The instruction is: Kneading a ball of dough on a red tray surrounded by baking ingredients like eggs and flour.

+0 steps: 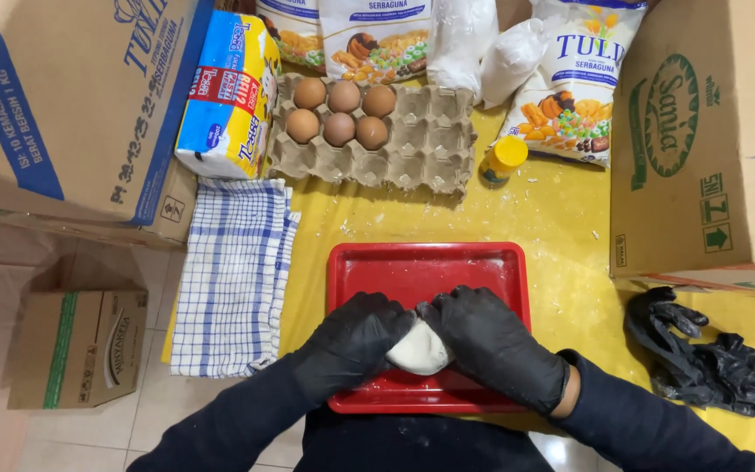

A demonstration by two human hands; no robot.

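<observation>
- The fingers point(395, 316) of the left hand point(351, 341) are curled around the left side of a lump of white dough point(419, 351), gripping it.
- The fingers point(447, 313) of the right hand point(491, 345) are curled over the right side of the same dough, gripping it too; the fingertips of both hands meet above it.
- Both hands wear black gloves, and dark sleeves run back from the wrists to the bottom edge of the view.
- The dough sits between the two palms, over the near half of a red tray point(425, 267).
- The tray lies flat on a yellow table point(561, 253), dusted here and there with white crumbs.
- Left of the tray, a blue-and-white checked cloth point(233, 275) hangs over the table's left edge.
- Right of the tray, well apart from it, lies a crumpled pair of black gloves point(701, 358).
- Beyond the tray stands a grey egg carton point(421, 140) with six brown eggs point(340, 112) in its left part.
- Just right of the carton is a small bottle with a yellow cap point(505, 157).
- At the far edge stand printed flour bags point(574, 83) and white plastic bags point(482, 44).
- Left of the carton lies a blue-and-yellow wrapped pack point(229, 92).
- Cardboard boxes stand at the left point(54, 105) and right point(705, 140); a smaller one point(76, 350) sits on the tiled floor.
</observation>
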